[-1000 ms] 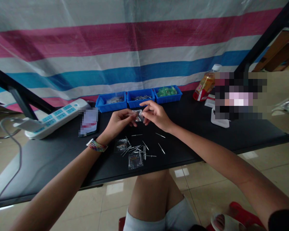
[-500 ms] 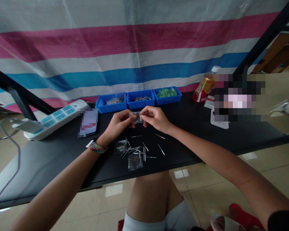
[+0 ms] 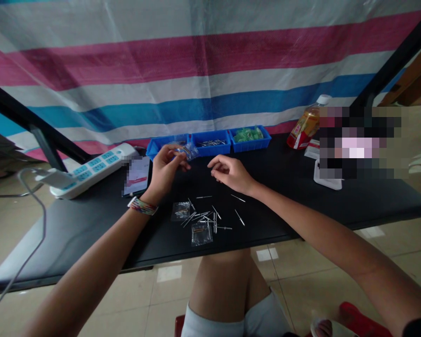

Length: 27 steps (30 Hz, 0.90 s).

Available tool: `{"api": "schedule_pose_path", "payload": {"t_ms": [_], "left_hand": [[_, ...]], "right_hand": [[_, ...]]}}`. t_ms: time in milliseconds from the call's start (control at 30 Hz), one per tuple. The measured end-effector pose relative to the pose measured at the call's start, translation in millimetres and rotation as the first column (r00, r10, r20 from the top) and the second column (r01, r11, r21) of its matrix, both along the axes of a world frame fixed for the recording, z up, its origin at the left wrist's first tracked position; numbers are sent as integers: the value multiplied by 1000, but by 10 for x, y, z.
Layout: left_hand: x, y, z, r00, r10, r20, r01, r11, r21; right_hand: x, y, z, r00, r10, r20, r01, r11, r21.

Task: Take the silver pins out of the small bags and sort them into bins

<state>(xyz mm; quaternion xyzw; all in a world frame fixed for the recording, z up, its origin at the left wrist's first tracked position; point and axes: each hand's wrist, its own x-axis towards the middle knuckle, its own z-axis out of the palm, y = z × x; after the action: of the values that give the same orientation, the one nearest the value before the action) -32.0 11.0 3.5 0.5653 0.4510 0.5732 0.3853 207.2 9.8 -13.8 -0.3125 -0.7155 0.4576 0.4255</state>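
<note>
Head view: my left hand [image 3: 166, 166] pinches a small clear bag [image 3: 187, 150] near the desk's far edge; light, slippery, best gripped by its rim. My right hand [image 3: 231, 172] hangs loosely curled, empty.

Three blue bins [image 3: 210, 142] at the back, three small clear bags [image 3: 201, 233], one power strip [image 3: 94, 169], one bottle [image 3: 308, 123].
</note>
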Motion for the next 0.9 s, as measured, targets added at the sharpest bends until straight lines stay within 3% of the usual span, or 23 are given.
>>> {"api": "schedule_pose_path", "payload": {"t_ms": [100, 167, 333, 533, 600, 700, 800, 900], "left_hand": [[-134, 112, -34, 985, 151, 77, -151, 988, -17], [-201, 155, -40, 973, 189, 135, -184, 982, -45], [-236, 160, -24, 965, 140, 221, -114, 986, -125], [-122, 89, -34, 989, 81, 126, -64, 989, -132], [-81, 50, -32, 998, 32, 61, -26, 995, -98], [-25, -15, -9, 995, -91, -29, 88, 993, -73], [32, -75, 31, 966, -239, -98, 228, 967, -110], [87, -117, 60, 915, -376, -149, 351, 921, -166]], "right_hand": [[11, -48, 20, 985, 73, 157, -102, 977, 186], [3, -90, 29, 958, 109, 267, -185, 942, 281], [-53, -175, 24, 870, 79, 487, -306, 861, 407], [-84, -183, 17, 832, 58, 551, -366, 805, 467], [-73, -176, 34, 850, 43, 525, -338, 809, 481], [-59, -164, 74, 908, 29, 419, -238, 857, 457], [-55, -147, 123, 978, 50, 200, -119, 929, 350], [-50, -110, 163, 999, 30, -23, -24, 971, 239]]}}
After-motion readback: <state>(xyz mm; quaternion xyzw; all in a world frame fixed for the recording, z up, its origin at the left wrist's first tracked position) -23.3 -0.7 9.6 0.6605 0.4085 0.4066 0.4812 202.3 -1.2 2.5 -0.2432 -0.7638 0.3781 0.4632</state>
